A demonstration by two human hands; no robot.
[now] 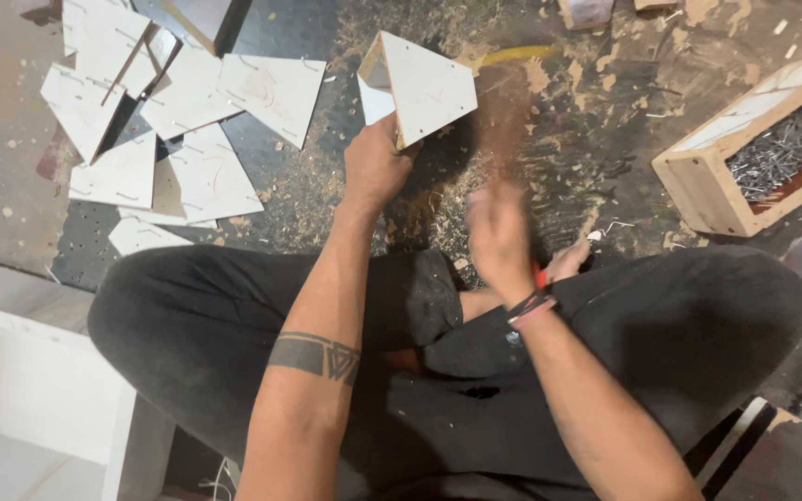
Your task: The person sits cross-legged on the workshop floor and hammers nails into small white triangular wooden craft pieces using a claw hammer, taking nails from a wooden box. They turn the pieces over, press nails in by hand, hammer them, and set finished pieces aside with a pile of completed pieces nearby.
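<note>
Floor: dark, scuffed workshop floor [11,167], gritty with pale sawdust and wood chips; the person sits cross-legged on it in black trousers.
Left hand: the left hand [375,167] is clamped on the lower corner of a wedge-shaped board piece [424,88], holding it tilted up off the floor just ahead of the knees.
Board piece: two flat panels joined at an edge, smooth white faces, raw tan wood showing along the cut edge, roughly triangular outline.
Right hand: the right hand [498,232] is a motion blur above the floor, just right of the board piece; whether its fingers are closed or apart cannot be told. A brown streak of blur rises from it toward the board piece.
Wrist: dark and pink bands wrap the right wrist; a banded tattoo crosses the left forearm.
Cut panels: a loose pile of flat white panels [187,121], triangular and four-sided, overlapping each other to the left of the left hand, thin dark lines marked near their edges.
Nail box: an open, plain wooden box [698,181] at the far right, well apart from both hands, filled with thin grey metal nails [791,139] in a tangled heap.
Near left: a smooth white shelf unit [39,390] beside the left knee.
</note>
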